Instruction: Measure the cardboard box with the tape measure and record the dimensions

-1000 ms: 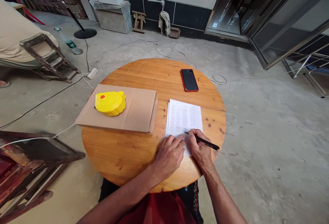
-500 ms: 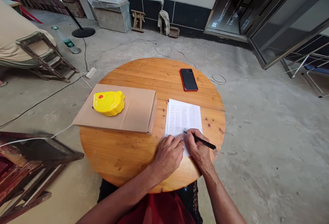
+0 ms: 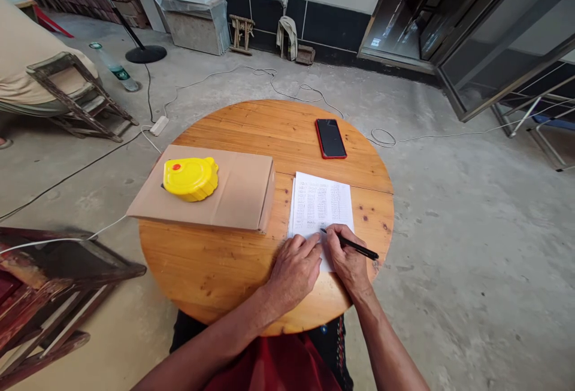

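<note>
White paper sheets (image 3: 320,200), partly hidden at the bottom, lie on a round brown wooden tabletop (image 3: 215,274), writing illegible. Right fingers (image 3: 333,233) pinch a slim black pen (image 3: 359,248); left fingers (image 3: 308,247), loosely extended, rest on the paper, ungripping.

Box (image 3: 240,190) is on L side of tabletop (image 3: 215,277), w/ one object (image 3: 192,179) on it; paper sheets (image 3: 321,202) lie to R of box, & phone (image 3: 331,138) is behind them.

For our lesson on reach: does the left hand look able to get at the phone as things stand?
Probably yes: the left hand rests on the paper, gripping nothing visible, and only paper and table seem to lie between it and the phone.
</note>
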`<act>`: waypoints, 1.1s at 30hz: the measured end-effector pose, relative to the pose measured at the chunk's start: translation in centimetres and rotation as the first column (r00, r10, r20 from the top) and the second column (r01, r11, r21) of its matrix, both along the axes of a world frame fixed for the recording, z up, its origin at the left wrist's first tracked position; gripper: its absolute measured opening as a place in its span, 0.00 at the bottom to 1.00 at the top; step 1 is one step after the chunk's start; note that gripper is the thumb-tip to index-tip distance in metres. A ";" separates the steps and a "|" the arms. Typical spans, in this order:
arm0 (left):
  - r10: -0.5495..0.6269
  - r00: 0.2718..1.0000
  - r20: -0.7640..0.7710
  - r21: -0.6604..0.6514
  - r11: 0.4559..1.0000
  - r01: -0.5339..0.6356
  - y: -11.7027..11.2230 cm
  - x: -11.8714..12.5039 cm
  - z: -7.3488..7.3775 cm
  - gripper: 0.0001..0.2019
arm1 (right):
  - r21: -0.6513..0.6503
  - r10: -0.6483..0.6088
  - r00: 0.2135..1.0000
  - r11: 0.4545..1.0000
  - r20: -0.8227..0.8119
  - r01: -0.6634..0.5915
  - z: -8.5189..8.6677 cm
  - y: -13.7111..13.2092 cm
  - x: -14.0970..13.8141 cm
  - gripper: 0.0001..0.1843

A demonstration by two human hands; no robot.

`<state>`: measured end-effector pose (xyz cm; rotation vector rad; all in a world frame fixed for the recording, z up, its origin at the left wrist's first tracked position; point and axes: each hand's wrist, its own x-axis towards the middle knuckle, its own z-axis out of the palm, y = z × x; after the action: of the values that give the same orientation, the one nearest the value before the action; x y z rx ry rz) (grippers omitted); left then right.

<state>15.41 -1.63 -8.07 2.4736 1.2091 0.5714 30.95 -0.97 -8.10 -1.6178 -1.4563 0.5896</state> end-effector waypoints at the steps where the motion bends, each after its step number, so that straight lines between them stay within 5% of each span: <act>1: -0.002 1.000 0.002 -0.001 1.000 0.002 0.0 0.0 0.0 0.14 | 0.000 0.004 1.000 1.000 0.003 -0.004 0.1 0.0 0.0 0.11; 33: -0.020 1.000 -0.016 0.032 0.999 0.020 0.1 0.1 0.1 0.14 | 0.022 -0.050 0.998 0.998 -0.043 0.051 0.0 -0.1 0.0 0.11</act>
<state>15.49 -1.53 -7.97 2.5184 1.1890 0.5714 30.93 -1.11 -8.07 -1.6099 -1.3824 0.5733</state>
